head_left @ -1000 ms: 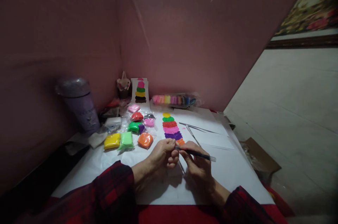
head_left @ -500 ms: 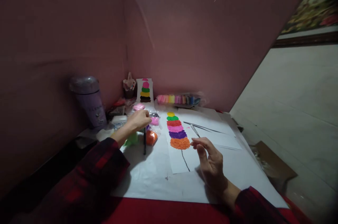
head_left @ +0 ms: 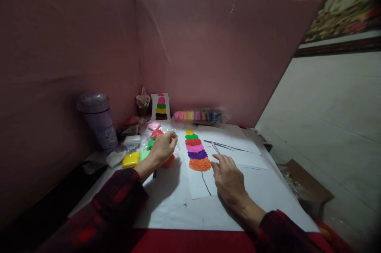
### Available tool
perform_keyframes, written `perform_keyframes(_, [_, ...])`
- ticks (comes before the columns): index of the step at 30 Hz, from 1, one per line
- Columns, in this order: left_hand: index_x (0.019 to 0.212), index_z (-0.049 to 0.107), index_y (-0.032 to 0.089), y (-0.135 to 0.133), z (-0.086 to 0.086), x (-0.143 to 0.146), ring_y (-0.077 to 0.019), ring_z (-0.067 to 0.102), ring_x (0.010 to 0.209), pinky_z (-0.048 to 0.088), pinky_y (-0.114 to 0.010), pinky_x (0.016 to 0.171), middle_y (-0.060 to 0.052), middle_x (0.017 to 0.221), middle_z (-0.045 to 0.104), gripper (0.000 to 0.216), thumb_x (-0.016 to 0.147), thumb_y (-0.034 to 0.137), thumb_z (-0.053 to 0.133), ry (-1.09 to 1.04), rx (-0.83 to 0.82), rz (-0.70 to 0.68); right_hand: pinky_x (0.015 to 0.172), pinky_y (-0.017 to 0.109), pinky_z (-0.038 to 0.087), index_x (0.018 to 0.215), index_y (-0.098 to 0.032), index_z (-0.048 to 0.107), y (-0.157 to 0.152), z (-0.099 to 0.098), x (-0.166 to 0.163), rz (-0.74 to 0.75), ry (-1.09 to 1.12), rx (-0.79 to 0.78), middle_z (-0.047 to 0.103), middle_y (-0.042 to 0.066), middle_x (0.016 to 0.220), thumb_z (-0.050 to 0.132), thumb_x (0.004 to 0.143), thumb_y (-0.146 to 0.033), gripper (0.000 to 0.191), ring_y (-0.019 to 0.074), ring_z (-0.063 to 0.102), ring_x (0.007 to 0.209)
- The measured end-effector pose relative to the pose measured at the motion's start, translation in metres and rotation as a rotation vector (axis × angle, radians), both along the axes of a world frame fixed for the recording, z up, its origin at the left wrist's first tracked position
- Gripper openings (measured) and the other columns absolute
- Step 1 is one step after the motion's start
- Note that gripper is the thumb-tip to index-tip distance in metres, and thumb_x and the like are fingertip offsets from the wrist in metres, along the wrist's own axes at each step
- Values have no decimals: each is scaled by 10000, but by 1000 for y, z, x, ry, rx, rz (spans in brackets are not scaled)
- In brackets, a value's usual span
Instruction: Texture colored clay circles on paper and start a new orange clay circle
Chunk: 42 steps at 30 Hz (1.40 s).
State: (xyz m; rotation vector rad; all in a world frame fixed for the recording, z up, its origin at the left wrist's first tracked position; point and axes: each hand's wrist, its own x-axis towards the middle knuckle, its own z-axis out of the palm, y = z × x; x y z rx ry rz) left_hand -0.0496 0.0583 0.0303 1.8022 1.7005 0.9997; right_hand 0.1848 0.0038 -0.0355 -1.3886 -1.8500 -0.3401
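Observation:
My left hand (head_left: 163, 148) reaches over a cluster of coloured clay lumps, its fingers closed together at the tips; what they hold, if anything, I cannot make out. Under its wrist shows the end of a black stick (head_left: 154, 174). Beside it lie orange clay (head_left: 169, 161), red clay (head_left: 156, 134) and yellow clay (head_left: 131, 160). My right hand (head_left: 230, 177) rests with loosely bent fingers on a paper sheet (head_left: 195, 189), touching the edge of the orange tier (head_left: 200, 165) of a stacked, textured clay picture. A slim silver tool (head_left: 215, 148) lies just beyond those fingers.
A purple tumbler (head_left: 99, 124) stands at left. Behind are a card with coloured tiers (head_left: 161, 110), a small pot (head_left: 143, 104) and a packet of multicoloured clay (head_left: 198, 115). Pink panels (head_left: 214, 50) close off the back and left. A cardboard piece (head_left: 312, 183) sits beyond the right edge.
My left hand has shifted slightly forward and right, lower over the clay, and now covers most of the black stick. My right hand has lowered onto the paper. The view has shifted slightly.

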Motion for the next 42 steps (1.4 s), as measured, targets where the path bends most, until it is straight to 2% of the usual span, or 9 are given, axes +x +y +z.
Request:
perform_keyframes(5, [964, 584, 148, -12, -19, 28, -191, 603, 426, 389, -240, 408, 14, 552, 598, 245, 720, 137, 584, -318, -282, -112, 642, 340, 430, 1035, -186, 602, -3, -4, -1, -66, -124, -64, 695, 85, 922, 478, 931, -228, 167, 247, 601, 835])
perform_keyframes(11, [1057, 521, 113, -17, -23, 35, -181, 613, 428, 367, -198, 356, 40, 490, 563, 365, 709, 140, 628, -611, -402, -128, 644, 326, 451, 991, -199, 609, -5, 1, -5, -43, -117, -152, 702, 62, 900, 517, 904, -193, 127, 237, 640, 826])
perform_keyframes(16, [1019, 517, 96, -16, -22, 34, -105, 493, 333, 278, -158, 307, 63, 462, 527, 329, 717, 150, 637, -713, -401, -73, 644, 339, 485, 1022, -182, 630, -7, 2, -5, 18, -37, -179, 711, 76, 910, 507, 910, -221, 170, 249, 666, 833])
perform_keyframes(23, [1103, 496, 91, -18, -22, 30, -77, 396, 274, 226, -154, 280, 104, 412, 473, 445, 666, 95, 579, -748, -387, -28, 758, 384, 545, 1093, -161, 648, -7, -2, -6, 145, 457, -363, 724, 118, 1009, 502, 901, -393, 335, 262, 690, 887])
perform_keyframes(28, [1173, 463, 69, -16, -20, 27, -89, 409, 291, 226, -158, 283, 98, 408, 469, 541, 637, 84, 528, -765, -450, 2, 809, 377, 549, 1154, -123, 655, -1, -7, -3, 118, 828, -598, 722, 141, 1063, 584, 803, -555, 562, 283, 679, 941])
perform_keyframes(31, [1193, 454, 56, -19, -17, 28, -101, 409, 302, 211, -167, 288, 92, 389, 450, 558, 639, 91, 512, -783, -535, -5, 812, 395, 545, 1130, -118, 684, 4, -8, 1, 115, 949, -679, 734, 144, 1028, 644, 720, -605, 638, 306, 678, 936])
perform_keyframes(37, [1239, 449, 104, -29, -6, 31, -99, 417, 314, 170, -168, 316, 88, 416, 450, 639, 605, 78, 523, -809, -678, -55, 1013, 413, 439, 1010, -172, 753, 6, 7, 1, 171, 1069, -728, 704, 129, 1151, 707, 655, -616, 570, 326, 583, 1166])
perform_keyframes(39, [1305, 400, 102, -33, -2, 31, -100, 406, 305, 186, -168, 322, 93, 406, 447, 730, 584, 63, 510, -809, -716, -64, 950, 396, 487, 1002, -165, 754, 5, 13, 0, 201, 1132, -758, 719, 126, 1104, 732, 647, -592, 555, 318, 623, 1100])
perform_keyframes(42, [1370, 346, 109, -38, 2, 32, -92, 370, 276, 199, -167, 322, 96, 398, 458, 849, 535, 51, 492, -802, -752, -82, 617, 312, 557, 1080, -171, 717, 4, 15, 1, 254, 1253, -842, 741, 78, 869, 728, 692, -549, 542, 232, 693, 737])
